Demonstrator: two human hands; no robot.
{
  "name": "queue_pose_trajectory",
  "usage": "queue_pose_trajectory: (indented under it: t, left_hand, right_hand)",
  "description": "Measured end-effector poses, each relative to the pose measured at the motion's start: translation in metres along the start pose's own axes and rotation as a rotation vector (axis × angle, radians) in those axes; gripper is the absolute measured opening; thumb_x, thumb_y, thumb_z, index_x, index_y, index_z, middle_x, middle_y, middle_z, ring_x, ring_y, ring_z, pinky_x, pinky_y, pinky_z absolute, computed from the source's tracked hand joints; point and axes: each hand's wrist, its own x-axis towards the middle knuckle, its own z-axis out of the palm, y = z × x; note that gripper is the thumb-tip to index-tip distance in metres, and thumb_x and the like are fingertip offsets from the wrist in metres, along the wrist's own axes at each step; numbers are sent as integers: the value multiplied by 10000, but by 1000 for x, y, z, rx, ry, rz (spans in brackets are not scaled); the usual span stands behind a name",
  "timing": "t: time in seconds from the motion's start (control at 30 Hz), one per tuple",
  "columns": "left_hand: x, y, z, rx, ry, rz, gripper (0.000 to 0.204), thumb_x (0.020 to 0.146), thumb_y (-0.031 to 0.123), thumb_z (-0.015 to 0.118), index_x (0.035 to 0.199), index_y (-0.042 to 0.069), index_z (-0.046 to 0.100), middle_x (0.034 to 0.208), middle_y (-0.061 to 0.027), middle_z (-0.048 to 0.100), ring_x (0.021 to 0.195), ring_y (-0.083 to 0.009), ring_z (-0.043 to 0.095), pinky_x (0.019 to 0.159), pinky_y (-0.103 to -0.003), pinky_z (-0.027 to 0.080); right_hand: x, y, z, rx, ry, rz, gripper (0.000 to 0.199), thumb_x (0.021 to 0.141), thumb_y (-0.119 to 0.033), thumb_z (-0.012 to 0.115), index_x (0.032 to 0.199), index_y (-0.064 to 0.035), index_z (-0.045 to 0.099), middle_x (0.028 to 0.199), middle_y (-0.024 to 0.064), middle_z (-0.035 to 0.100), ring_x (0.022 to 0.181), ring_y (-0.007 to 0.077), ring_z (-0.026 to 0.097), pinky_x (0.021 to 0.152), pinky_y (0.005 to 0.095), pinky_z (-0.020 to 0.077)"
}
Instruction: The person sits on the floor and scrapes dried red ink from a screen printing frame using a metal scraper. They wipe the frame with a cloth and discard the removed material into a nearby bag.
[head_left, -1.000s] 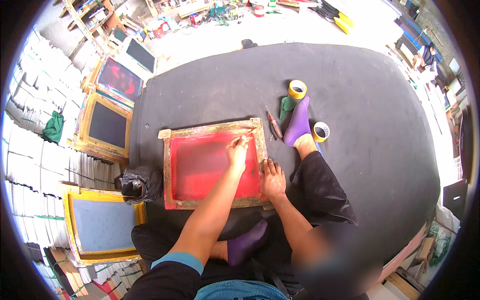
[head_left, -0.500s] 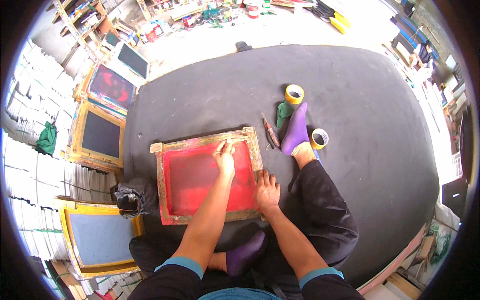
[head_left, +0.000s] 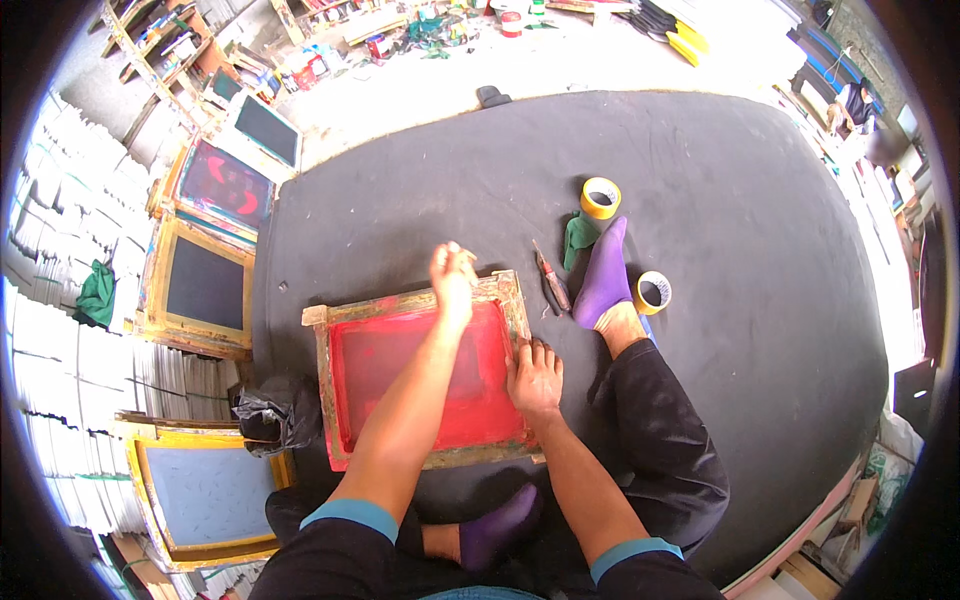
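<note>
A wooden screen printing frame [head_left: 422, 458] with red-stained mesh lies on the black mat in front of me. My left hand [head_left: 453, 285] is closed and raised above its far rail. A small pale tip shows by those fingers, but what they hold is too small to make out. At the frame's right rail, my right hand [head_left: 535, 377] grips the edge, thumb on the inner side. To the right of the frame lie red-handled pliers [head_left: 551, 280], beside my purple-socked foot [head_left: 604, 270].
Two yellow tape rolls [head_left: 600, 198] and a green cloth [head_left: 578, 238] surround the foot. A black plastic bag [head_left: 285, 412] sits left of the frame. More screen frames [head_left: 205, 280] lean against white stacks at left. Another person [head_left: 853, 105] sits far right.
My left hand has lifted slightly away from the frame's far rail. The right hand stays on the right rail. The whole view has shifted a little.
</note>
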Motion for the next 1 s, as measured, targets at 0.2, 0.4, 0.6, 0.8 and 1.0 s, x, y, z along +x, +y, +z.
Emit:
queue_pose_trajectory:
  t: [0.2,0.4,0.6,0.8,1.0]
  left_hand:
    - [30,24,-38,447,-161,138,362,1118,316,520,878,51,577,745,-16,596,579,-73,472,527,-260,405]
    - [8,-31,-68,1240,-379,484,323,957,193,717,1266,99,705,964,-127,694,891,-270,682,840,-406,543]
    - [-9,-50,-59,1486,-391,615,289,937,273,708,1211,194,747,1100,-91,597,1003,-317,637,869,-473,542]
    - [-17,-58,-56,1471,-476,707,214,971,289,669,1150,227,769,1089,-50,578,1000,-285,625,870,-446,545]
    - [-5,-56,-59,1497,-531,730,177,946,273,680,1092,230,770,1075,-25,593,991,-264,625,857,-439,545]
  right_hand:
    - [1,-8,-4,-29,-36,16,478,986,-335,603,1380,-69,559,1360,177,605,1259,359,559,1044,529,437]
    - [-1,-5,4,-14,-12,2,492,970,-329,620,1385,-73,558,1356,177,605,1253,356,560,1042,522,436]
    - [1,-6,0,-22,-29,10,515,968,-317,619,1415,-77,533,1343,167,604,1237,348,564,1039,520,434]
    - [0,-7,-3,-14,-31,12,555,932,-306,654,1421,-75,525,1336,164,599,1235,346,560,1043,523,430]
    - [1,-8,-2,2,-87,30,551,938,-314,641,1420,-80,511,1372,169,582,1262,355,543,1056,548,419]
